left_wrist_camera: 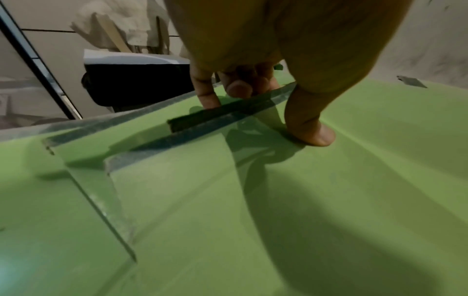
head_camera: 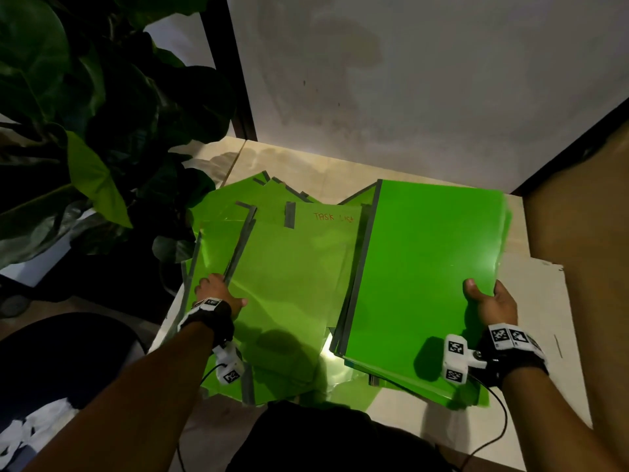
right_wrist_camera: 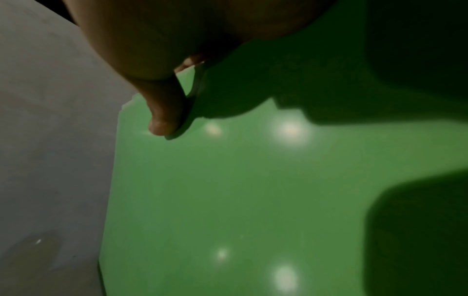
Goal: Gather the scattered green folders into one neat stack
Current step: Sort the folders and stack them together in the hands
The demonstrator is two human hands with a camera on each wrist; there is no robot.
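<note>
The right hand (head_camera: 490, 303) grips a partly squared stack of glossy green plastic folders (head_camera: 425, 267) at its near edge while the left hand (head_camera: 218, 292) pinches loose overlapping green folders (head_camera: 289, 267) beneath it on the pale counter (head_camera: 531, 301); spines should be aligned before merging.

A pale counter (head_camera: 531, 294) stands in a corner against a stained grey-white wall (head_camera: 408, 80), edged by a dark vertical frame (head_camera: 224, 63). A large-leaved plant (head_camera: 85, 114) fills the dim left side, and brown flooring (head_camera: 585, 240) lies to the right under low, uneven light
</note>
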